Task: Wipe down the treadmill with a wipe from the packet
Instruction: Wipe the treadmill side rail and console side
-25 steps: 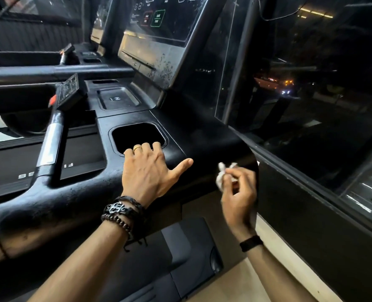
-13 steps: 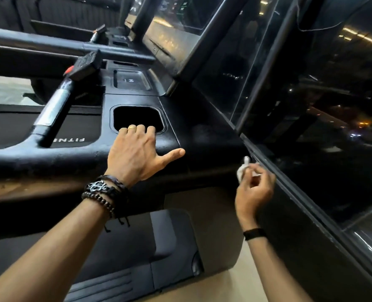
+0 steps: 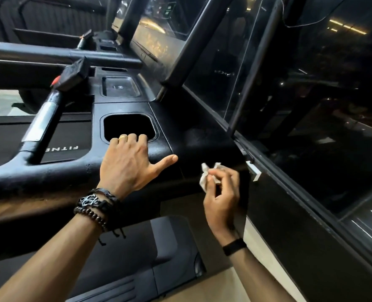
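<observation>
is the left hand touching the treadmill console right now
Touching. The head view shows the left hand resting flat on the treadmill console, its fingers curling over the near edge of the cup holder.

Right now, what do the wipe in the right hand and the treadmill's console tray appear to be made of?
The wipe, pinched in the right hand, looks like thin white paper or nonwoven tissue: it is crumpled into soft folds. The console tray under the left hand looks like moulded black plastic, matte and slightly textured, with rounded cup-holder edges.

black treadmill (image 3: pixel 191 144), left hand (image 3: pixel 126 164) resting on it
</observation>
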### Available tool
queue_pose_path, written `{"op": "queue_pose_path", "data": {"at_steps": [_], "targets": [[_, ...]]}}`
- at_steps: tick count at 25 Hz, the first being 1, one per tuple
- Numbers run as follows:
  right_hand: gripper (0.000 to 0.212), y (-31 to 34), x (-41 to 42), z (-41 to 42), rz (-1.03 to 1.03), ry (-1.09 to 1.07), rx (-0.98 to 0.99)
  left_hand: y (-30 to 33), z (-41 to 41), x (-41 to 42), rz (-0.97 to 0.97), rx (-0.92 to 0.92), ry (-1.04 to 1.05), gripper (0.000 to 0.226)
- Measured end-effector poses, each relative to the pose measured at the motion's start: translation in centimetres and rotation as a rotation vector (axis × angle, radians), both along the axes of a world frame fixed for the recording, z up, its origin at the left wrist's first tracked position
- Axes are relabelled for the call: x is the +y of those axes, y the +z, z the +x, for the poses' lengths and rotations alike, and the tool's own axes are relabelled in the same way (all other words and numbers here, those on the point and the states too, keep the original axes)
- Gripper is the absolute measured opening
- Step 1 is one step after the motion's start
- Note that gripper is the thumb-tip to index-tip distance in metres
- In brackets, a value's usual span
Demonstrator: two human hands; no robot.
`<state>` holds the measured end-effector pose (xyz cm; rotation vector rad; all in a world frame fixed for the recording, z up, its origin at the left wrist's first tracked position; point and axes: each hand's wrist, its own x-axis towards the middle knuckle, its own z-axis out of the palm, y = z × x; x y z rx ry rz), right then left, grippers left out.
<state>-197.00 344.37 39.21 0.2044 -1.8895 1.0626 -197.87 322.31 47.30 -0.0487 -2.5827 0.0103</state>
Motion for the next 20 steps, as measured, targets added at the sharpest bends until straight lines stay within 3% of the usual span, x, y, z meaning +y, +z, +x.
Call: {"op": "queue_pose_path", "data": {"at_steps": [1, 4, 5, 8, 9, 12, 13, 16, 17, 20], "targets": [[0.009, -0.1, 0.3, -0.2, 0.047, 0.025, 0.016, 0.0, 0.0, 0.0, -0.003, 0.0, -0.003, 0.09], [0.012, 2.1, 0.7, -2.2, -0.23, -0.116, -0.065, -0.1, 0.0, -0.1, -0.003, 0.004, -0.016, 0.089], [0.013, 2.4, -0.2, -2.2, -0.218, -0.101, -0.065, -0.2, 0.0, -0.1, -0.004, 0.003, -0.017, 0.088], [0.013, 1.9, -2.0, 0.1, 0.237, 0.055, 0.025, -0.1, -0.1, -0.3, 0.007, -0.001, -0.024, 0.089], [0.013, 2.2, -1.1, -0.4, 0.283, 0.045, 0.034, -0.1, -0.2, -0.4, 0.004, 0.002, -0.027, 0.09], [0.009, 3.8, 1.7, -2.8, 0.033, -0.136, -0.037, -0.3, 0.0, -0.4, 0.008, 0.002, -0.038, 0.091], [0.01, 4.0, 1.6, -2.9, 0.047, -0.127, -0.043, -0.3, 0.0, -0.3, 0.007, 0.01, -0.032, 0.091], [0.016, 3.1, 0.3, -1.8, 0.385, 0.005, 0.001, -0.2, 0.1, -0.3, 0.012, 0.006, -0.02, 0.09], [0.015, 3.1, 1.3, -2.3, 0.404, -0.003, 0.015, -0.2, 0.1, -0.2, 0.012, 0.007, -0.02, 0.09], [0.014, 5.5, 4.6, -6.3, 0.109, -0.163, -0.094, -0.2, -0.1, -0.3, 0.006, 0.029, -0.015, 0.088]]}}
